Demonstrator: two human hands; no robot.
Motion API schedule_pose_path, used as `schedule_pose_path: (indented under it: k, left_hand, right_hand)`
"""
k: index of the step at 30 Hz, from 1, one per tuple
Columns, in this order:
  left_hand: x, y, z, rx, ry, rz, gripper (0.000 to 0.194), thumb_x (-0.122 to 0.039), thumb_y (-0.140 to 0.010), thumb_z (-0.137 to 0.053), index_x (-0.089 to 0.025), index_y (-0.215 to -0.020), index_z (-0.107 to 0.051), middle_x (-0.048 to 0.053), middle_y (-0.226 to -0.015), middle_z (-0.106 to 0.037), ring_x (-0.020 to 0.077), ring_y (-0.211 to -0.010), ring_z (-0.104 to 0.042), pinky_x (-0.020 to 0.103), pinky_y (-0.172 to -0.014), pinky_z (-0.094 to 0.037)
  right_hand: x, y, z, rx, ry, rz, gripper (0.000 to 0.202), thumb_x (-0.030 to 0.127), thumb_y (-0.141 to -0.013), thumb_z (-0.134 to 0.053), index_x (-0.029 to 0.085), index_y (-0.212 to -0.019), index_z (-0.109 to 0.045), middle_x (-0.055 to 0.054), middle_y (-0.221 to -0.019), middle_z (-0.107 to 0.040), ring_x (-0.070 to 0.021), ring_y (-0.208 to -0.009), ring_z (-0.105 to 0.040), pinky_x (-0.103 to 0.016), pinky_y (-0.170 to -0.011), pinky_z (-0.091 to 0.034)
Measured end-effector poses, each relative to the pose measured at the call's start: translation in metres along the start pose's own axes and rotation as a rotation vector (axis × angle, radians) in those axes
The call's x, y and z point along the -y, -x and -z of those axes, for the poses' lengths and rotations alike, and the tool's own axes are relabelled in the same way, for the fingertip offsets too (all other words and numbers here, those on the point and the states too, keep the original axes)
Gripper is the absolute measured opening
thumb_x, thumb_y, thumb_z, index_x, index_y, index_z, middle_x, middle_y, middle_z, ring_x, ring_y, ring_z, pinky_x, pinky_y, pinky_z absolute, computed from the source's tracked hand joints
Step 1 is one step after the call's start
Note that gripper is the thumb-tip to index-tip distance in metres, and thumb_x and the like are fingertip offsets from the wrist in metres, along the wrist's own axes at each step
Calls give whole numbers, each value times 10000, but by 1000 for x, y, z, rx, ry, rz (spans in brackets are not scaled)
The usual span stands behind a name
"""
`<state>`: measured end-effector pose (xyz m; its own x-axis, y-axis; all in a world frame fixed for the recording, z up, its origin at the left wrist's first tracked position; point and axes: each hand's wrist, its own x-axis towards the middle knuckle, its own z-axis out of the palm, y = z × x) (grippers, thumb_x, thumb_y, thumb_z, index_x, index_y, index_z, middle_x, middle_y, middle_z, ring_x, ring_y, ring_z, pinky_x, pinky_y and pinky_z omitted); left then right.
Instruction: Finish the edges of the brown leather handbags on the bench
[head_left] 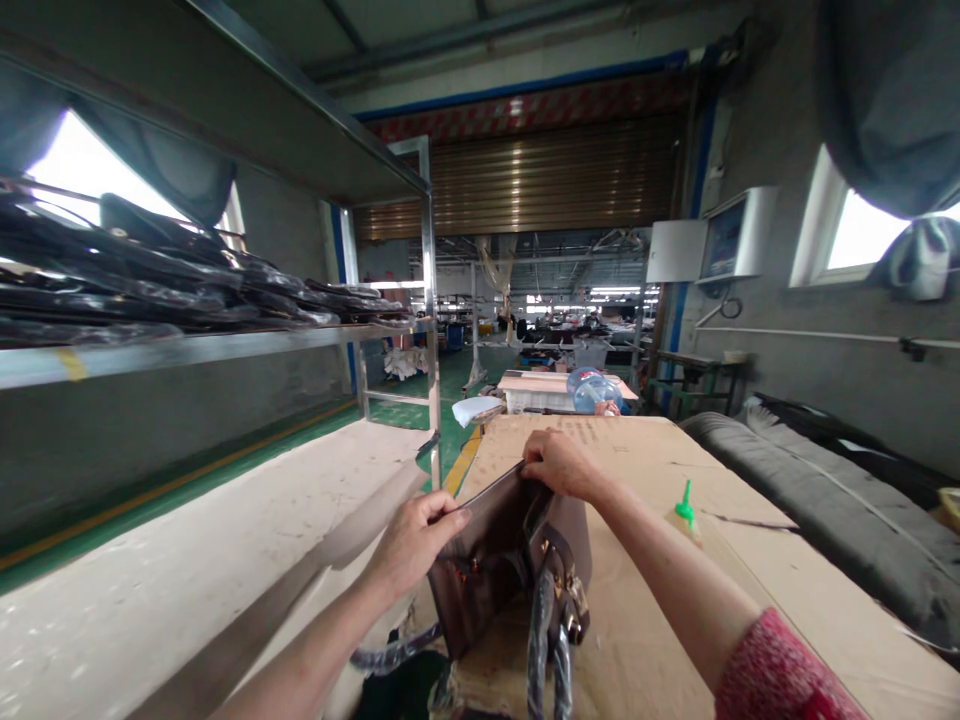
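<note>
A dark brown handbag (487, 590) with metal fittings stands at the near edge of a cardboard-covered table (630, 600). My left hand (416, 535) pinches its top edge at the left, thumb along the rim. Farther back on the same edge, my right hand (559, 462) grips the far corner with curled fingers. Between my hands the edge runs taut. The plastic-wrapped handles (540, 640) hang down on the near right side, and another wrapped handle (394, 652) sticks out at the lower left.
A bottle with a green nozzle (684, 505) stands on the table, right of my right forearm. At left are a pale lower surface (225, 540) and a metal rack (300, 335) of wrapped dark goods. Grey rolls (825, 510) lie at right; a blue water jug (592, 390) is beyond.
</note>
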<state>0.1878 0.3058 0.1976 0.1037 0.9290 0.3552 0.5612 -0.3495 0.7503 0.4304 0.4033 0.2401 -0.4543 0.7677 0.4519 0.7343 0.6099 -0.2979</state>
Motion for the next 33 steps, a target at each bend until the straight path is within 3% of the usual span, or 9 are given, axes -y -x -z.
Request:
schedule_pose_path:
  k: [3,7,9,14,18,23,33]
  left_hand:
    - [-6,-3,6,60,4,22,329,-464,-772,-537,-165,-652,-472,-40,-607,-397,129,-628,-392,268,-607,-284]
    - [-24,-25,12,326,-74,95,245,-389,-662,-597,-171,-684,-488,-58,-564,-404,113,-552,-353,262,-526,-220]
    - [-33,-43,7,410,-174,49,240,-374,-645,-628,-166,-736,-550,-47,-598,-471,121,-570,-395,257,-521,-236]
    - [-45,-81,-26,266,-415,-174,179,-302,-680,-639,-180,-811,-658,-16,-690,-583,145,-650,-505,257,-553,-271]
    - [-43,-87,-41,246,-425,-210,148,-294,-750,-563,-183,-727,-658,-12,-630,-578,143,-632,-522,258,-543,-253]
    - [-37,-85,-42,269,-328,-170,268,-436,-795,-564,-203,-792,-696,-9,-693,-633,171,-700,-565,240,-568,-310]
    - [-38,-88,-38,295,-297,-188,207,-361,-782,-576,-206,-807,-711,-21,-717,-655,170,-719,-564,236,-581,-325]
  right_hand:
    - [6,2,3,0,73,-44,70,261,-734,-708,198,-714,-686,-20,-898,-667,-176,-865,-606,-257,-708,-394]
    - [19,6,4,-23,157,-115,90,290,-739,-697,201,-742,-697,-49,-926,-663,-206,-855,-612,-283,-660,-374]
    - [24,8,3,-37,168,-124,88,288,-745,-685,200,-751,-692,-53,-928,-655,-207,-851,-607,-287,-662,-370]
    - [17,13,2,-62,81,-17,71,257,-757,-673,194,-728,-659,-27,-882,-638,-192,-910,-568,-274,-703,-359]
    - [-9,17,7,-79,-17,77,175,133,-635,-734,165,-755,-612,-15,-896,-601,-175,-909,-516,-255,-767,-368]
    - [-26,21,17,-88,6,10,253,58,-581,-733,142,-792,-623,-35,-914,-580,-186,-890,-495,-270,-772,-369]
    - [-29,17,19,-83,67,-19,240,49,-637,-688,154,-852,-680,-45,-940,-598,-189,-912,-527,-261,-765,-375]
